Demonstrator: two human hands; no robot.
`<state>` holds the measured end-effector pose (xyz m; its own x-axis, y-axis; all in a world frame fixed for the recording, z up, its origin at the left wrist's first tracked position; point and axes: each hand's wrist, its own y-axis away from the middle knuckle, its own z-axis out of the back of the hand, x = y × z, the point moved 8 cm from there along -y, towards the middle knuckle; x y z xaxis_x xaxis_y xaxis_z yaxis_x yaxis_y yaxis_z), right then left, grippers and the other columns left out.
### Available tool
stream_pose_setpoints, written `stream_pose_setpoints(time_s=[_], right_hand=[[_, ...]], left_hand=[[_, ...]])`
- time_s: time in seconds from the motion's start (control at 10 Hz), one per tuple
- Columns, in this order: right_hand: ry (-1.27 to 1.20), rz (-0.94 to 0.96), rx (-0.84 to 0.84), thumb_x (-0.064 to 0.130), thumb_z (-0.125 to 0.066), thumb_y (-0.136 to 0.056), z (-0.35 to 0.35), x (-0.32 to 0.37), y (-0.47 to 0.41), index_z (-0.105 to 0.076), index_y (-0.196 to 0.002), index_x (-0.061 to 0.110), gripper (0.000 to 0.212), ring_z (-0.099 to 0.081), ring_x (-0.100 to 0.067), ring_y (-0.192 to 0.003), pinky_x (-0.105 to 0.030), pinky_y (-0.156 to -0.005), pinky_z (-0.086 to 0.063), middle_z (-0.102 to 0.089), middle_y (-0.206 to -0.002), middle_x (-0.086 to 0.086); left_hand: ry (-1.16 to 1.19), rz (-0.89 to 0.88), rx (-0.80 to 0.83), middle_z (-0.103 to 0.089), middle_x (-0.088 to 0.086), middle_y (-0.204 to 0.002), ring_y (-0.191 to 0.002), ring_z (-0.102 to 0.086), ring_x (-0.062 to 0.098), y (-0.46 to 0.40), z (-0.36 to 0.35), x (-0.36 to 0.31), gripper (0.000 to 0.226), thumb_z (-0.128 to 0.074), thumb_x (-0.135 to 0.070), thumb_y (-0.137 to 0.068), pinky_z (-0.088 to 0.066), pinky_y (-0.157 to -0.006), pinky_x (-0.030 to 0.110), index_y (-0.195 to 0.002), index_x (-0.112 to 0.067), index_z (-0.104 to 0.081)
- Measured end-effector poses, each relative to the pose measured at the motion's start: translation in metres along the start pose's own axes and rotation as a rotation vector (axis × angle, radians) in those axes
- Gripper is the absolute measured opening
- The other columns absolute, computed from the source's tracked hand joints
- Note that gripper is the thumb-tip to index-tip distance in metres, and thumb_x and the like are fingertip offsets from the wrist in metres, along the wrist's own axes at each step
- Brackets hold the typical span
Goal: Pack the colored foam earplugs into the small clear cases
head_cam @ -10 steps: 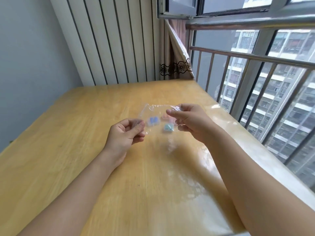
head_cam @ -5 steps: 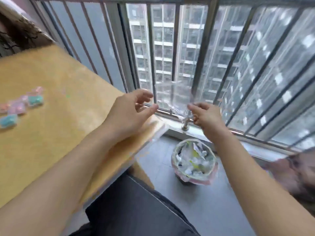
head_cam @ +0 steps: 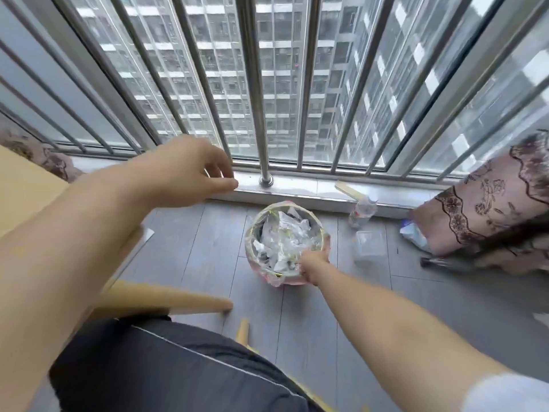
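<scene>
No text, label, brand or number can be read anywhere in view.

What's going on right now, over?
Right hand down at the full waste bin, grip hidden. Left hand loose, empty. No earplugs or cases in sight.

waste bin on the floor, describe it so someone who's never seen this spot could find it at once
Start at the barred window and drop to the grey floor below its sill. The waste bin stands there, round, lined with a pinkish bag and stuffed with crumpled clear wrappers; the right hand reaches its rim. The clear containers beside it lie flat.
</scene>
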<state>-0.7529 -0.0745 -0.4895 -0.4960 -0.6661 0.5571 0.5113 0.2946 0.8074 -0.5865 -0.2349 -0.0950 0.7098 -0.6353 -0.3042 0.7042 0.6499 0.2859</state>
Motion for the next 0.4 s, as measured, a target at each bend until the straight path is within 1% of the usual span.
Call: stream_pose_setpoints(time_s=[0.1,0.2,0.3,0.4], right_hand=[[0.511,0.125,-0.059,0.038,-0.044,-0.101,-0.001,0.023,0.022,-0.044,-0.147,0.021,0.049,-0.063,-0.029,-0.104,-0.033,-0.089,-0.047,-0.062,-0.118,-0.002],[0.896,0.196,-0.085,0.043,-0.032,-0.102,0.0,0.037,0.019,-0.06,-0.133,0.013,0.052,-0.052,-0.029,-0.129,-0.04,-0.096,-0.047,-0.057,-0.138,-0.006],[1.02,0.293,-0.16,0.036,-0.038,-0.1,0.002,0.066,0.031,-0.061,-0.132,0.014,0.046,-0.053,-0.03,-0.128,-0.04,-0.094,-0.048,-0.051,-0.143,-0.01],[0.956,0.448,-0.137,0.043,-0.043,-0.098,-0.006,0.088,0.037,-0.066,-0.102,0.014,0.038,-0.062,-0.033,-0.11,-0.041,-0.096,-0.05,-0.068,-0.115,-0.01]], left_hand=[[-0.087,-0.015,0.03,-0.067,-0.015,-0.084,-0.081,-0.063,0.006,-0.003,-0.006,0.001,0.016,-0.067,-0.047,-0.089,-0.053,-0.074,0.033,-0.09,-0.032,-0.071],[-0.124,-0.011,0.117,-0.067,-0.014,-0.085,-0.081,-0.064,0.006,-0.002,-0.015,-0.002,0.017,-0.065,-0.05,-0.089,-0.056,-0.078,0.037,-0.09,-0.034,-0.07],[-0.131,-0.014,0.126,-0.067,-0.015,-0.085,-0.081,-0.064,0.008,0.0,-0.014,-0.002,0.018,-0.064,-0.051,-0.088,-0.056,-0.079,0.039,-0.09,-0.034,-0.07],[-0.097,-0.024,0.074,-0.068,-0.014,-0.086,-0.081,-0.064,0.007,0.0,-0.012,-0.006,0.016,-0.066,-0.049,-0.088,-0.057,-0.079,0.039,-0.091,-0.034,-0.071]])
